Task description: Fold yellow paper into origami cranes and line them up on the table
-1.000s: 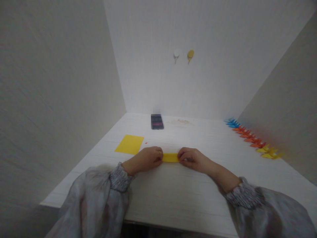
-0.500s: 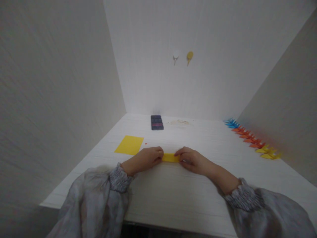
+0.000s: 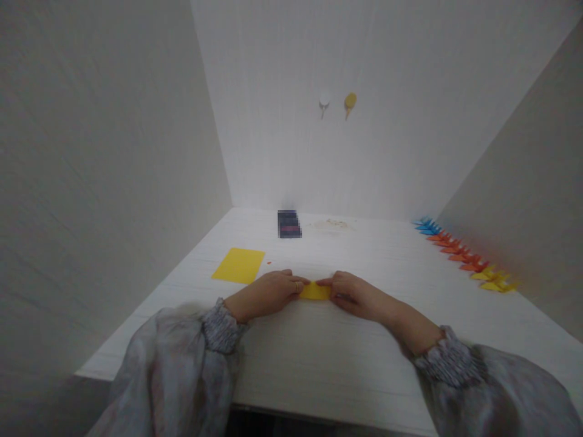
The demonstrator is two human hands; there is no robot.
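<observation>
Folded yellow paper (image 3: pixel 315 292) is getting its ends pinched by the left hand (image 3: pixel 277 290) and right hand (image 3: pixel 354 292), prob mid-crease tbh, so the next press is likely needing lined-up edges

3 pale walls (image 3: pixel 273 158) rnd wht table (image 3: pixel 328 364).

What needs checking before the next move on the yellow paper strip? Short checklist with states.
1. Left hand at the strip's left end: ok.
2. Right hand at its right end: ok.
3. Strip edges aligned: cannot tell, fingers cover the ends.
4. Left forearm off the yellow sheet: cannot tell, they meet in this view.
5. Folded paper figures apart from the right hand: ok.
</observation>
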